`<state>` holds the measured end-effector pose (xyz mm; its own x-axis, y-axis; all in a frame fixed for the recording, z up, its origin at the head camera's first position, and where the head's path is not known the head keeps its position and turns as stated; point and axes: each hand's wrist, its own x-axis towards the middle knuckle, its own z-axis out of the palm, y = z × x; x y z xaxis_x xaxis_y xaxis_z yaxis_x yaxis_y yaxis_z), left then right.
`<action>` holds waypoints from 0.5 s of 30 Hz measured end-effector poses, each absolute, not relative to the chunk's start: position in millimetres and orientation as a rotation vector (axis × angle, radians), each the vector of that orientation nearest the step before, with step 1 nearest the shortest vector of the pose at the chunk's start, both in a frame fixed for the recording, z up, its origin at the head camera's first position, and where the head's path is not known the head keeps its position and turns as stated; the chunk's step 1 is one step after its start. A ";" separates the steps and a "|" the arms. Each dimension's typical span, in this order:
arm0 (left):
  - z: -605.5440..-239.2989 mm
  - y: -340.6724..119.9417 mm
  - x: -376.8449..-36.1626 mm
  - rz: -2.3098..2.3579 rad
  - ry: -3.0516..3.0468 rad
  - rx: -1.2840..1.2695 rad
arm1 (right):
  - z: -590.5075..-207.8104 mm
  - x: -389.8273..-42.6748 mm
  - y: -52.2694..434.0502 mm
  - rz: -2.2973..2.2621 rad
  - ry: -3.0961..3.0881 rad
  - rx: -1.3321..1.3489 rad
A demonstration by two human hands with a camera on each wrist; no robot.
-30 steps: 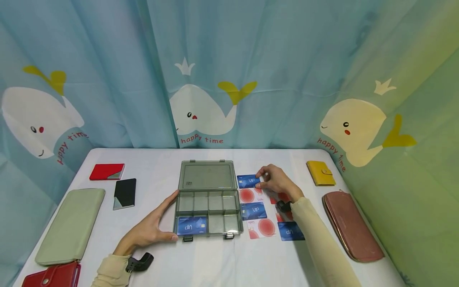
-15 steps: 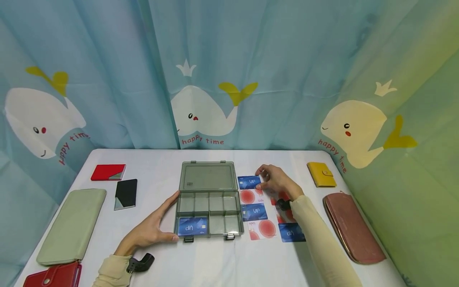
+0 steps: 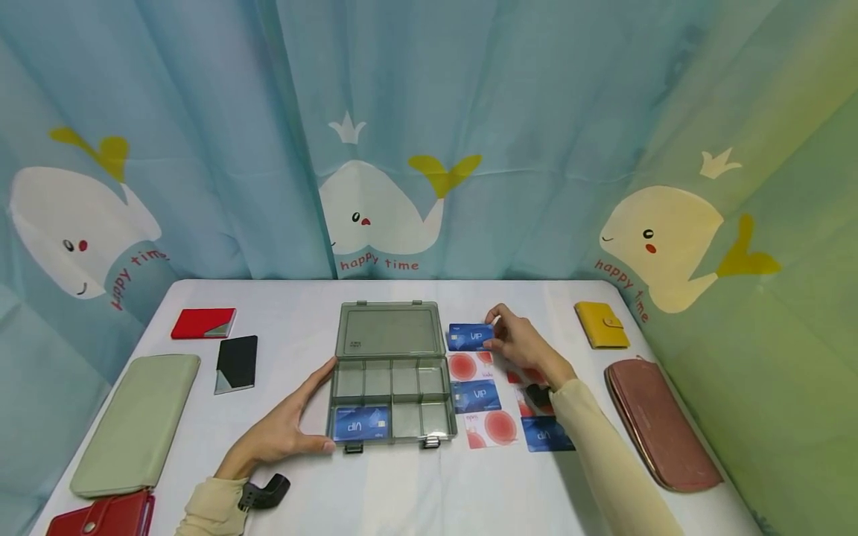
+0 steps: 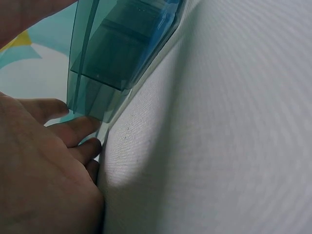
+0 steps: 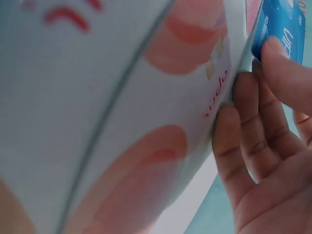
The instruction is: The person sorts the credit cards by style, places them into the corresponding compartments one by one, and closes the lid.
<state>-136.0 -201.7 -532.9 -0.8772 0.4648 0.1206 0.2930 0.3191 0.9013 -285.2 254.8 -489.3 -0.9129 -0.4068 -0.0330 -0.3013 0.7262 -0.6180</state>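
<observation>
Head view: the right hand (image 3: 519,341) pinches a blue VIP card (image 3: 469,336) at the far end of the card rows, just right of the compartment box (image 3: 391,387). The left hand (image 3: 284,428), fingers straight, braces the box's left wall. Judged step: lifting the card; next it must clear the surface and reach a free compartment.

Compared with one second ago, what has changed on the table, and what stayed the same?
The right hand pinches the far blue card, which now looks lifted and has shifted slightly right, toward the hand. The left hand rests against the box as before; the card inside and the other cards have not moved.
</observation>
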 end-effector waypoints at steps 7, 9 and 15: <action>-532.7 -201.9 -136.4 1.600 2.417 0.717 | -490.1 -280.5 261.5 -1.214 2.734 -0.549; -532.4 -201.8 -136.3 1.594 2.422 0.712 | -487.5 -279.0 263.3 -1.321 2.691 -0.510; -531.4 -201.6 -135.9 1.574 2.435 0.705 | -471.8 -270.0 262.1 -1.575 2.514 -0.391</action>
<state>-135.9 -201.6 -531.4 -0.8768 0.4657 0.1195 0.3003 0.3363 0.8926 -270.0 262.1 -471.8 -0.9549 -0.2966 0.0115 -0.1398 0.4152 -0.8989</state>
